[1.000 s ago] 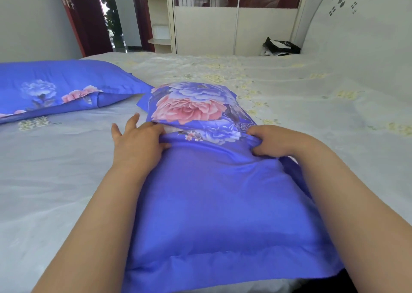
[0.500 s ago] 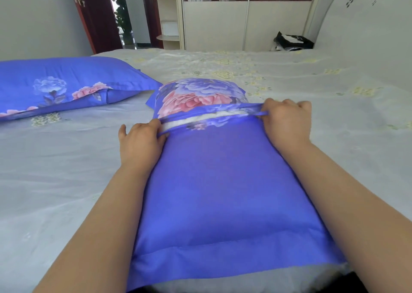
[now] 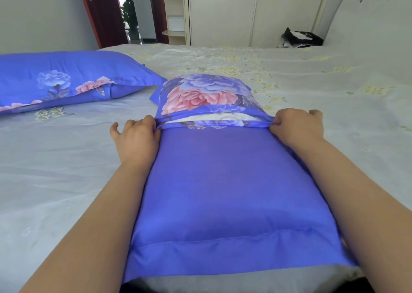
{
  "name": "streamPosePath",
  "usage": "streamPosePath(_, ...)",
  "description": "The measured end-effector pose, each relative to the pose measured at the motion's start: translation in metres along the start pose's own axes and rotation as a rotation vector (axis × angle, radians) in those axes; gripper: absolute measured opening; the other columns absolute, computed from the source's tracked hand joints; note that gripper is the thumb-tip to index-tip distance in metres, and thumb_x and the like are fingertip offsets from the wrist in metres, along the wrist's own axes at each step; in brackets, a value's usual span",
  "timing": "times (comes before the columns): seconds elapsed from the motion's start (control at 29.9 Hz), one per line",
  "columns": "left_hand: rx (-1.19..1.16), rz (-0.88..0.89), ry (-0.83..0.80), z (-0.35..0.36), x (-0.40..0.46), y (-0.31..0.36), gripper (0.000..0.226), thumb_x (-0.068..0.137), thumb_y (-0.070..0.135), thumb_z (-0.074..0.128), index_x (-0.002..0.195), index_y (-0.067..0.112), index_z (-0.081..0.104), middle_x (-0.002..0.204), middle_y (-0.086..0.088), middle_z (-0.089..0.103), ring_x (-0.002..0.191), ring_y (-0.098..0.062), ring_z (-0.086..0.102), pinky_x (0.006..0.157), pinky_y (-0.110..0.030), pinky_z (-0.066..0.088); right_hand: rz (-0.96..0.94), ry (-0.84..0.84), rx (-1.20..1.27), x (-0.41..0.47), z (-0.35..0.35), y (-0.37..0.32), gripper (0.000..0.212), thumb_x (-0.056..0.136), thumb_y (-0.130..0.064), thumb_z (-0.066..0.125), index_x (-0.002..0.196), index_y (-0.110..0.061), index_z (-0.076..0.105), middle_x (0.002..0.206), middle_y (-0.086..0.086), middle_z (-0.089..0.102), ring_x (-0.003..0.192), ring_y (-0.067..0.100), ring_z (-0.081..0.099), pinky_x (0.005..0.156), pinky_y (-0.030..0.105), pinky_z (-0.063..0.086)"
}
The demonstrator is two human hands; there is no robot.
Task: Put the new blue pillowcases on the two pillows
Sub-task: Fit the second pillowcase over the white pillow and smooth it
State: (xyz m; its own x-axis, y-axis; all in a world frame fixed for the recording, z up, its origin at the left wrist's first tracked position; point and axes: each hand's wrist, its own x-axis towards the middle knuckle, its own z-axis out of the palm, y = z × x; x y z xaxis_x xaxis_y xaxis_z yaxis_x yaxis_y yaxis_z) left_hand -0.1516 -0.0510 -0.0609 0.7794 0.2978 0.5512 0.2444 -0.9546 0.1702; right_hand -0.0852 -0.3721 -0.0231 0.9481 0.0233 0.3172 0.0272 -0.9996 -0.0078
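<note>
A blue pillowcase (image 3: 227,181) with a pink and blue flower print covers the pillow lying lengthwise in front of me on the bed. Its opening edge is stretched taut across the pillow, and a strip of white pillow (image 3: 209,119) shows in the gap before the flowered far part. My left hand (image 3: 136,138) pinches the left end of that edge. My right hand (image 3: 296,128) pinches the right end. A second pillow in a matching blue flowered case (image 3: 66,78) lies at the left of the bed.
The bed is covered by a pale sheet (image 3: 334,91) with small yellow flowers. A dark bag (image 3: 301,38) sits at the far right corner near the white headboard (image 3: 367,13). A wardrobe and a dark red door stand beyond the bed.
Both hands have pulled the pillowcase's opening edge away from me, up along the pillow, and stretched it taut. The white strip of pillow has come into sight.
</note>
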Motion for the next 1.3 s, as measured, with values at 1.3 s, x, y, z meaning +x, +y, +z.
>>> streamPosePath(1.3, 0.036, -0.182, -0.177, -0.002, 0.004, 0.009, 0.033, 0.089, 0.016, 0.045, 0.114, 0.027, 0.064, 0.121, -0.004, 0.057, 0.114, -0.03, 0.048, 0.104, -0.066, 0.02, 0.039, 0.214, 0.014, -0.011, 0.023, -0.017, 0.03, 0.092, -0.027, 0.053, 0.12, -0.019, 0.06, 0.108, 0.014, 0.049, 0.099, 0.034, 0.049, 0.083, 0.04, 0.035)
